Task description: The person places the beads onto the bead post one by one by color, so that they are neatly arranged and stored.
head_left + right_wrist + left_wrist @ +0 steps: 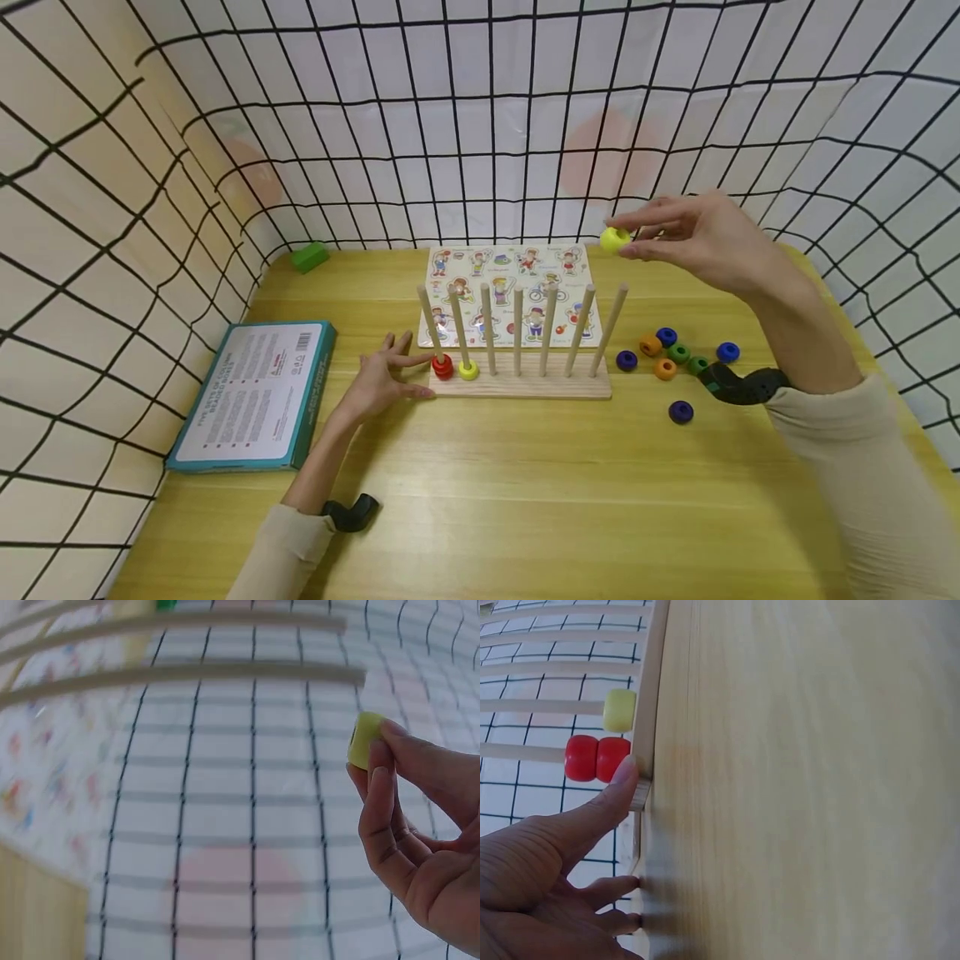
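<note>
Your right hand (pixel 693 237) pinches a yellow bead (pixel 615 241) in the air, near the top of the right-end peg (pixel 608 331)
Your left hand (pixel 378 379), fingers spread wide, touches the left end of the wooden rack (pixel 525 386); two red beads (pixel 442 367) sit on its first peg, another yellow bead (pixel 468 371) on the second, and loose beads (pixel 678 354) lie to the right

Bright, diffuse light; blurry pegs (pixel 225 672) in right wrist view.

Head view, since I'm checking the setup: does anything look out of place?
The green block looks stray, alone at the far left corner of the table, away from the peg rack and loose beads.
</note>
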The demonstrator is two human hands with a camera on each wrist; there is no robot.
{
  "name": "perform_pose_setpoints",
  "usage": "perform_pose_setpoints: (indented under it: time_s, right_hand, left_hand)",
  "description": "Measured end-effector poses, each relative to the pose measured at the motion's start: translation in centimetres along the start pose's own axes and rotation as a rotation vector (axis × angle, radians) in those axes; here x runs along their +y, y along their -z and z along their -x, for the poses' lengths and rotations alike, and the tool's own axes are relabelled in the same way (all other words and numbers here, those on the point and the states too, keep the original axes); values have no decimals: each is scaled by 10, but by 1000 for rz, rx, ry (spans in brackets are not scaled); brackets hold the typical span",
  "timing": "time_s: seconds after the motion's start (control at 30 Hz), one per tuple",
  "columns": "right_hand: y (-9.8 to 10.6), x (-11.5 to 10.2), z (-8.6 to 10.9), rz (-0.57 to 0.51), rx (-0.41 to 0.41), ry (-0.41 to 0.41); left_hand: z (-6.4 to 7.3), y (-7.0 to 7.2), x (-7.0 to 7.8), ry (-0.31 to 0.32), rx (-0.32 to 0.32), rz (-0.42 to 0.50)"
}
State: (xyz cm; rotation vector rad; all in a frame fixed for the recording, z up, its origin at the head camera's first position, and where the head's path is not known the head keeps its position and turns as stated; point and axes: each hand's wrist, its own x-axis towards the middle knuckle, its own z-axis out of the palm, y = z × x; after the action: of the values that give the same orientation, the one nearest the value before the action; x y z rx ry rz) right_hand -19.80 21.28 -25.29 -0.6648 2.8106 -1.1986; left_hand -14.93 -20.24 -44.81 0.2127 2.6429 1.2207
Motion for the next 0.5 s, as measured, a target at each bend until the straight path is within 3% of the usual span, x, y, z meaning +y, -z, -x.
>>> perform_pose_setpoints:
  time_s: [0.2,0.4,0.5]
  right_hand:
    - [-28,-45,-28,-52,-114,102]
    - [-62,-73,-48,-66,-243,236]
    - [-74,-85,-54,-72,-312,258]
  left_hand:
    - [-1,0,-1,-4,-5,-5]
    - [-1,1,-1,13,-6,-12]
    - [-1,2,0,18,-9,-10]
